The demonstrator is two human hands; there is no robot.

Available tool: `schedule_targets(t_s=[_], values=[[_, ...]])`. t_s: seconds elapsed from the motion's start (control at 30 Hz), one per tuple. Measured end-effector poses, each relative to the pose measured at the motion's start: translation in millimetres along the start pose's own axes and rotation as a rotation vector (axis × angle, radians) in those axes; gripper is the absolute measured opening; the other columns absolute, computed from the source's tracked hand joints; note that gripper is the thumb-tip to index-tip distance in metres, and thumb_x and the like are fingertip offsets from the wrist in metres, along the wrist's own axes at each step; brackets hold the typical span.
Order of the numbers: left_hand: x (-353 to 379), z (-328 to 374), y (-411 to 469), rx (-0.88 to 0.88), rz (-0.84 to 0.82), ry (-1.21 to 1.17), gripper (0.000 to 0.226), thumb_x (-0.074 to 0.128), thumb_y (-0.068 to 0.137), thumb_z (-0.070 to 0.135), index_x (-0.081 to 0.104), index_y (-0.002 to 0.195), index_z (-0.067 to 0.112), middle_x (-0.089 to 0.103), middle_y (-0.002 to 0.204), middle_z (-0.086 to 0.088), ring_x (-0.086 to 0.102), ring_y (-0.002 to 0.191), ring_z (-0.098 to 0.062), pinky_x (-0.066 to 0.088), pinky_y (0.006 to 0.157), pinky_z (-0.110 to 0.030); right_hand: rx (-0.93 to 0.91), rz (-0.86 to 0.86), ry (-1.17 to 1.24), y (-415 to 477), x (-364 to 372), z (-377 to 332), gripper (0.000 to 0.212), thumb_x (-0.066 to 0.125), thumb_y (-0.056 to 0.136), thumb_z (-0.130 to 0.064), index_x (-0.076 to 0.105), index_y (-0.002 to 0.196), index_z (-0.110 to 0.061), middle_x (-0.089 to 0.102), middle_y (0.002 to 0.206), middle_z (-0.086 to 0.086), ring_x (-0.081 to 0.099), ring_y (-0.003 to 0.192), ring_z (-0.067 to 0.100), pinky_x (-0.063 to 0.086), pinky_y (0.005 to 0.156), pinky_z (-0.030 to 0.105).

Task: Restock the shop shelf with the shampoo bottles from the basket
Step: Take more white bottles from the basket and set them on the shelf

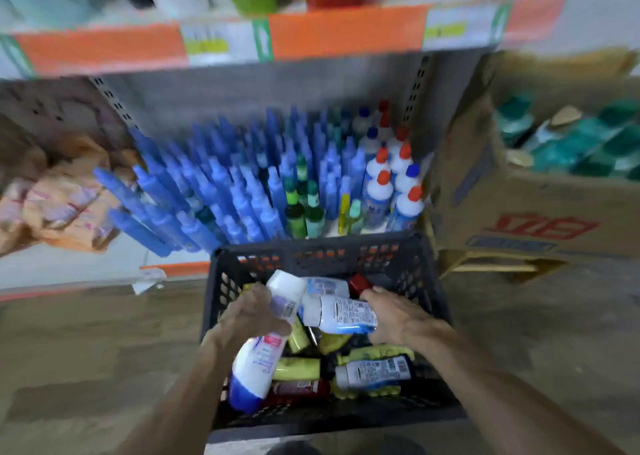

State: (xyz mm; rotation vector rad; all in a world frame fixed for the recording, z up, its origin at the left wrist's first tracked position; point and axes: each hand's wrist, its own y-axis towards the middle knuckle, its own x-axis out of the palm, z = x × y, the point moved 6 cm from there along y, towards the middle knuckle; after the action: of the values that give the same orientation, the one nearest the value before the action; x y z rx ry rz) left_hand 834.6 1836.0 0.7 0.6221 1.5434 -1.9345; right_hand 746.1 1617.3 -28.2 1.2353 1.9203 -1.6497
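A black plastic basket (322,255) stands on the floor in front of the shelf, holding several white, yellow and dark red shampoo bottles. My left hand (247,316) is shut on a white bottle with a blue base (254,361), held upside down over the basket's left side. My right hand (394,312) grips the end of another white bottle (341,314) lying across the basket's middle. The bottom shelf (349,227) behind the basket holds many blue bottles (214,191) and white bottles with red caps (391,181). The picture is blurred.
An open cardboard box (512,205) with green-capped bottles stands to the right of the basket. Orange packets (65,205) lie on the shelf at the left. An upper shelf edge with orange price strips (346,30) runs overhead. The floor is grey-brown.
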Motion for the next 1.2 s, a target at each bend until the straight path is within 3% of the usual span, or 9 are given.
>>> schedule_targets(t_s=[0.17, 0.33, 0.43, 0.6, 0.7, 0.83, 0.97, 1.1, 1.2], values=[[-122, 41, -120, 0.048, 0.018, -0.103, 0.066, 0.080, 0.053, 0.041, 0.059, 0.104, 0.006, 0.066, 0.097, -0.008, 0.062, 0.081, -0.022, 0.043, 0.063, -0.026, -0.022, 0.093, 0.015, -120, -145, -53, 0.073, 0.078, 0.076, -0.027, 0.042, 0.139, -0.021, 0.043, 0.142, -0.001, 0.049, 0.130, 0.021, 0.044, 0.102, 0.036], [-260, 91, -269, 0.083, 0.039, -0.198, 0.033, 0.077, 0.059, 0.038, 0.051, 0.070, 0.020, 0.058, 0.067, 0.008, 0.058, 0.059, -0.009, 0.040, 0.046, -0.016, -0.089, 0.210, -0.013, -239, -299, -113, 0.054, 0.076, 0.074, -0.033, 0.044, 0.116, -0.023, 0.050, 0.125, -0.003, 0.056, 0.114, 0.021, 0.050, 0.090, 0.041], [-344, 121, -342, 0.113, 0.113, -0.211, 0.028, 0.077, 0.066, 0.031, 0.052, 0.062, 0.018, 0.055, 0.057, 0.008, 0.053, 0.049, -0.004, 0.034, 0.036, -0.011, -0.133, 0.266, -0.019, -300, -385, -146, 0.064, 0.075, 0.073, -0.036, 0.045, 0.127, -0.021, 0.049, 0.131, -0.003, 0.054, 0.120, 0.020, 0.049, 0.094, 0.041], [-466, 160, -441, 0.172, 0.249, -0.214, 0.023, 0.075, 0.067, 0.031, 0.056, 0.061, 0.019, 0.058, 0.057, 0.009, 0.054, 0.048, -0.004, 0.039, 0.040, -0.012, -0.192, 0.404, -0.037, -380, -515, -188, 0.065, 0.077, 0.076, -0.033, 0.045, 0.131, -0.021, 0.051, 0.128, -0.001, 0.057, 0.115, 0.021, 0.050, 0.088, 0.039], [-523, 170, -486, 0.186, 0.350, -0.265, 0.027, 0.078, 0.067, 0.030, 0.057, 0.055, 0.018, 0.055, 0.042, 0.010, 0.049, 0.037, 0.002, 0.039, 0.040, -0.014, -0.236, 0.487, 0.012, -418, -575, -206, 0.062, 0.076, 0.073, -0.040, 0.049, 0.124, -0.019, 0.053, 0.121, -0.001, 0.058, 0.111, 0.022, 0.049, 0.085, 0.036], [-570, 178, -524, 0.183, 0.409, -0.307, 0.026, 0.079, 0.069, 0.035, 0.060, 0.070, 0.018, 0.065, 0.069, 0.002, 0.060, 0.058, -0.009, 0.047, 0.053, -0.020, -0.276, 0.597, 0.040, -452, -630, -223, 0.058, 0.078, 0.071, -0.033, 0.051, 0.120, -0.017, 0.055, 0.118, 0.002, 0.060, 0.107, 0.025, 0.048, 0.081, 0.037], [-592, 181, -548, 0.159, 0.467, -0.337, 0.026, 0.077, 0.072, 0.034, 0.055, 0.069, 0.020, 0.062, 0.072, 0.000, 0.059, 0.062, -0.010, 0.047, 0.053, -0.022, -0.314, 0.633, 0.051, -467, -653, -234, 0.054, 0.078, 0.072, -0.034, 0.052, 0.116, -0.016, 0.054, 0.113, 0.004, 0.058, 0.102, 0.024, 0.044, 0.075, 0.036], [-605, 172, -551, 0.136, 0.489, -0.392, 0.030, 0.080, 0.070, 0.034, 0.056, 0.075, 0.017, 0.064, 0.074, -0.002, 0.063, 0.067, -0.015, 0.053, 0.063, -0.028, -0.300, 0.644, 0.047, -465, -658, -239, 0.054, 0.077, 0.071, -0.034, 0.051, 0.115, -0.015, 0.055, 0.113, 0.005, 0.059, 0.102, 0.026, 0.049, 0.079, 0.039], [-615, 162, -549, 0.136, 0.485, -0.427, 0.035, 0.080, 0.070, 0.037, 0.057, 0.086, 0.016, 0.065, 0.077, -0.002, 0.064, 0.067, -0.015, 0.049, 0.054, -0.027, -0.283, 0.649, 0.052, -457, -663, -249, 0.057, 0.077, 0.070, -0.035, 0.051, 0.116, -0.015, 0.056, 0.114, 0.005, 0.059, 0.102, 0.025, 0.048, 0.079, 0.037]])
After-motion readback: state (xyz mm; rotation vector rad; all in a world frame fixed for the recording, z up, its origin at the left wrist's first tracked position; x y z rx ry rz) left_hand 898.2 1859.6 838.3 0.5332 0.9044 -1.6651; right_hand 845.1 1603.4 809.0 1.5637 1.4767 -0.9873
